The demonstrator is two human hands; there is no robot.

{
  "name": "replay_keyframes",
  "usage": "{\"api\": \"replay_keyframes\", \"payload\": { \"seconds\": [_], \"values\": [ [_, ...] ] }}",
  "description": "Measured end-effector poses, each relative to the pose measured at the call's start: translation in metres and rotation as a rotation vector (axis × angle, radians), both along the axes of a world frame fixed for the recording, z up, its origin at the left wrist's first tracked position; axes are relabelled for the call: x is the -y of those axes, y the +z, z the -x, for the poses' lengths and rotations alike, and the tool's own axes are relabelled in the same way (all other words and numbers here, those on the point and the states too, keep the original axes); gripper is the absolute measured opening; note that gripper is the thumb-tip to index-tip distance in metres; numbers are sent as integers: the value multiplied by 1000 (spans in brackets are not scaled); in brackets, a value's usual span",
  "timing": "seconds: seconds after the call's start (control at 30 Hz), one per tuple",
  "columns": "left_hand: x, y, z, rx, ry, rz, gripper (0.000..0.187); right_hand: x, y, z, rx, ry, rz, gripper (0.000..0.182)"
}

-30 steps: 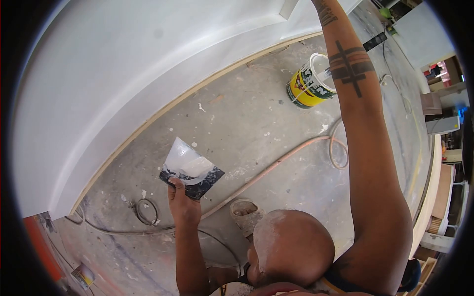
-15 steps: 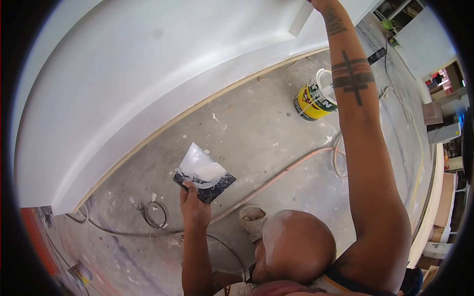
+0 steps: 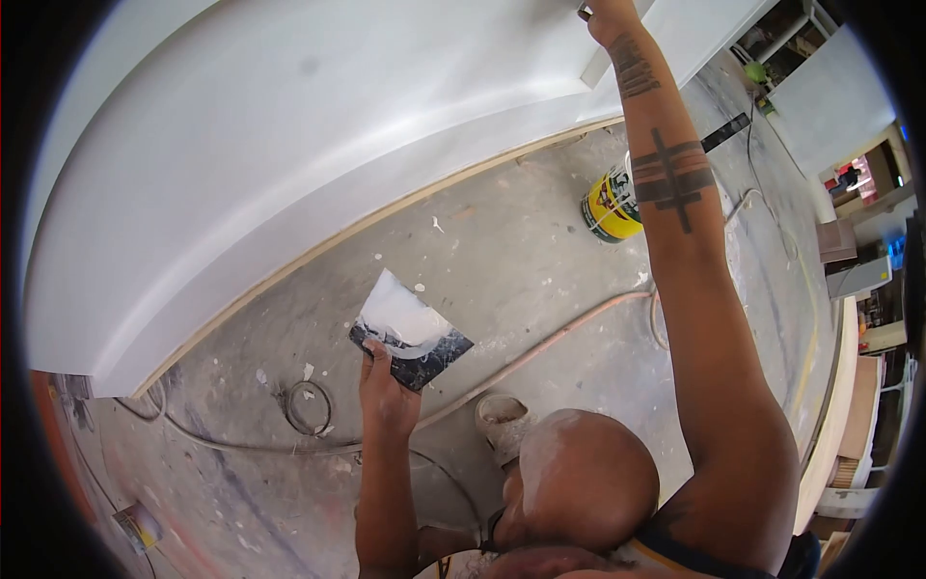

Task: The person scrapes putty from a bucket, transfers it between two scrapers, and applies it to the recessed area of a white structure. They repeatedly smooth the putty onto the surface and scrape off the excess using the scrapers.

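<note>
My left hand [image 3: 388,394] grips the edge of a flat dark board [image 3: 424,365], thumb on top. White putty [image 3: 397,311] covers the board's far half. Up at the top edge, my right hand [image 3: 612,19] is closed beside the white wall [image 3: 386,116], its arm stretched out. A small metallic end [image 3: 584,12] pokes out of the fist. The rest of that tool is cut off or hidden. Between the arms are my bent knee [image 3: 588,473], dusted white, and a dirty shoe [image 3: 503,425].
Partly behind my right forearm stands a yellow and green bucket [image 3: 610,205]. A pinkish hose [image 3: 540,347] crosses the speckled concrete floor [image 3: 463,270], and a coiled cable [image 3: 307,407] lies at left. Panels and boxes [image 3: 849,241] line the right side.
My right hand has come lower into view, showing the metallic end in its grip. The board in my left hand has shifted slightly up and right. The view has moved a little.
</note>
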State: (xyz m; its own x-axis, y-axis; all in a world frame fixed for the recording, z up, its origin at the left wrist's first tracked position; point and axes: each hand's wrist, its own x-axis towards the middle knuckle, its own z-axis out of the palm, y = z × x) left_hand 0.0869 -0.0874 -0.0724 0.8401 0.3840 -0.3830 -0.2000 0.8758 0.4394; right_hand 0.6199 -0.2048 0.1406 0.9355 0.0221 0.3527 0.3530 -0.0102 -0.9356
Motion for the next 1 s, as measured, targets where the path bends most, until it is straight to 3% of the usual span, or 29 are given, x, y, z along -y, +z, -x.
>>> {"api": "replay_keyframes", "payload": {
  "seconds": [0.23,0.33,0.47,0.53,0.8,1.0],
  "values": [
    [-17,1,7,111,-30,34,48,-55,15,73,-5,-72,37,69],
    [-23,6,6,163,-19,49,48,-78,28,120,-76,-90,86,69],
    [-28,11,7,198,-15,16,49,-107,22,136,27,-130,41,69],
    [-30,7,7,194,-4,60,45,-119,28,179,-8,-178,214,69],
    [-47,13,2,108,13,69,46,-205,16,246,196,-217,360,69],
    [-58,33,-11,101,-15,120,38,-204,-5,301,398,-351,228,37]
  ]
}}
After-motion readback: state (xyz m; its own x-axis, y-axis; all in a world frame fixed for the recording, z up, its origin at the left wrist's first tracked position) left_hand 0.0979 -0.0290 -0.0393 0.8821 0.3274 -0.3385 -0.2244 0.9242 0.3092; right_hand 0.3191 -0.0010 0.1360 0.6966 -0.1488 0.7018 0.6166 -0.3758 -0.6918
